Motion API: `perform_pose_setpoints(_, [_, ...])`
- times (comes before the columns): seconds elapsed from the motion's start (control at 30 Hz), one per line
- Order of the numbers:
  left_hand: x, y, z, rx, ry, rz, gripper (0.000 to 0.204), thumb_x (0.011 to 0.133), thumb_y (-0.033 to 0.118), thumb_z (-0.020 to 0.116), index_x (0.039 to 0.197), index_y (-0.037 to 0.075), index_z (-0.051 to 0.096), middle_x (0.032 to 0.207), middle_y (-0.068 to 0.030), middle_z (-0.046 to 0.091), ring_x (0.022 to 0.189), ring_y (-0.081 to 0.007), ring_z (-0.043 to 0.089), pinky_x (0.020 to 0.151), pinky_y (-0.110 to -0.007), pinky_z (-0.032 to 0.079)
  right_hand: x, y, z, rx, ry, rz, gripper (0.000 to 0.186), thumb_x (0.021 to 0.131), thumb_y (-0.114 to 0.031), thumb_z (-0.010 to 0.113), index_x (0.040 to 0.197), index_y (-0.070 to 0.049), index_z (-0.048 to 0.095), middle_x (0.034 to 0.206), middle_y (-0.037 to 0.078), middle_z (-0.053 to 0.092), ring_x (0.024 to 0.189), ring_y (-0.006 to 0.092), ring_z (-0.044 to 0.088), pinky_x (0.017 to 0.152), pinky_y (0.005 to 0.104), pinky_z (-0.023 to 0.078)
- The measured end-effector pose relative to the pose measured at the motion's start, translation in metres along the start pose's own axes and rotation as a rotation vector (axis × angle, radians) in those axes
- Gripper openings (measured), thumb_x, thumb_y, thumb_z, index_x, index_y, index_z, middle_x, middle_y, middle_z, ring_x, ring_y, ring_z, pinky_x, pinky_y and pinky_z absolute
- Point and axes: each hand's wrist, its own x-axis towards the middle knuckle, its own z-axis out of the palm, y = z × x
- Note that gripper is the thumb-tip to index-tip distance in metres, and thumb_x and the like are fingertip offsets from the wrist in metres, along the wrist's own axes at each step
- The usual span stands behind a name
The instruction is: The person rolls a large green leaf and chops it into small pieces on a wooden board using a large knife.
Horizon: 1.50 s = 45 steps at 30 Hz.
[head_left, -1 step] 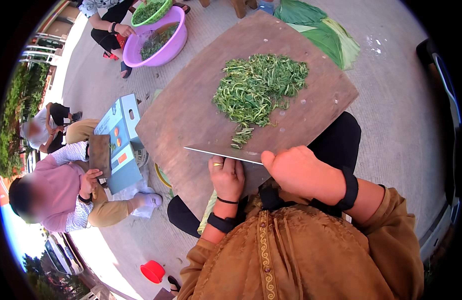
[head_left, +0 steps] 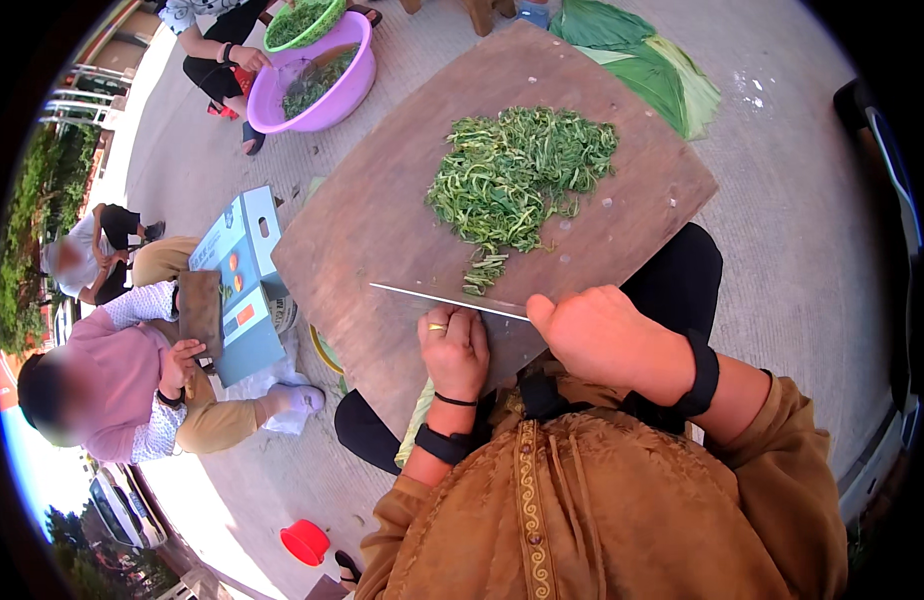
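Observation:
My right hand [head_left: 607,335] is closed round the handle of a knife [head_left: 447,300]. The blade points left across the wooden board [head_left: 372,190], seen nearly edge-on. Just on the near side of the blade, my left hand [head_left: 454,350] is curled with its knuckles close to it. From under that hand and wrist runs a pale green leafy vegetable [head_left: 415,420], mostly hidden by the hand. Beyond the blade lies a small row of cut pieces [head_left: 484,272], which joins a loose heap of shredded greens [head_left: 522,175].
Large green leaves [head_left: 637,60] lie on the ground past the board. At far left stands a purple basin [head_left: 327,95] of greens beside another person's hand [head_left: 250,60]. A seated person [head_left: 132,370] on the left holds a cleaver [head_left: 200,312] by a blue box [head_left: 244,270]. A red bowl [head_left: 305,543] sits lower left.
The knife blade has tipped slightly and shows less of its flat side. My right hand has shifted a little to the right and up; my left hand stays in place.

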Motion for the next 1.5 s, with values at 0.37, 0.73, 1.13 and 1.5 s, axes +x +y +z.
perform_pose_setpoints(0.37, [-0.001, -0.003, 0.002, -0.063, -0.015, -0.036, 0.009, 0.06, -0.001, 0.056, 0.068, 0.002, 0.054, 0.072, -0.0105, 0.052, 0.067, -0.0276, 0.048, 0.062, -0.034, 0.04, -0.028, 0.001, -0.013, 0.038, 0.092, 0.015, 0.012, 0.062, -0.005, 0.048, 0.069, 0.001, 0.04, 0.053, 0.014, 0.047, 0.047, 0.0287, 0.05, 0.04, 0.0357, 0.039])
perform_pose_setpoints(0.73, [-0.004, -0.005, 0.004, -0.094, 0.008, 0.009, 0.013, 0.059, -0.002, 0.055, 0.071, 0.001, 0.054, 0.073, -0.0121, 0.051, 0.07, -0.03, 0.048, 0.063, -0.036, 0.04, -0.029, -0.003, -0.014, -0.006, -0.028, 0.008, 0.014, 0.062, -0.005, 0.049, 0.07, 0.001, 0.04, 0.051, 0.013, 0.047, 0.045, 0.0269, 0.05, 0.037, 0.0334, 0.039])
perform_pose_setpoints(1.13, [-0.003, 0.001, -0.004, -0.054, -0.022, -0.001, 0.013, 0.062, 0.0, 0.056, 0.075, 0.004, 0.057, 0.074, -0.0103, 0.053, 0.07, -0.0269, 0.049, 0.062, -0.033, 0.041, -0.003, 0.006, -0.002, 0.019, 0.083, 0.034, 0.01, 0.065, -0.005, 0.047, 0.071, 0.0, 0.04, 0.051, 0.015, 0.049, 0.047, 0.0322, 0.051, 0.04, 0.0383, 0.039])
perform_pose_setpoints(1.5, [0.003, -0.002, 0.004, -0.091, -0.022, -0.05, 0.008, 0.061, -0.002, 0.056, 0.068, 0.002, 0.054, 0.067, -0.0108, 0.052, 0.064, -0.028, 0.047, 0.06, -0.034, 0.04, -0.032, 0.008, -0.01, 0.045, 0.105, -0.005, 0.011, 0.065, -0.006, 0.047, 0.069, 0.0, 0.04, 0.054, 0.014, 0.048, 0.047, 0.0297, 0.05, 0.04, 0.0366, 0.039])
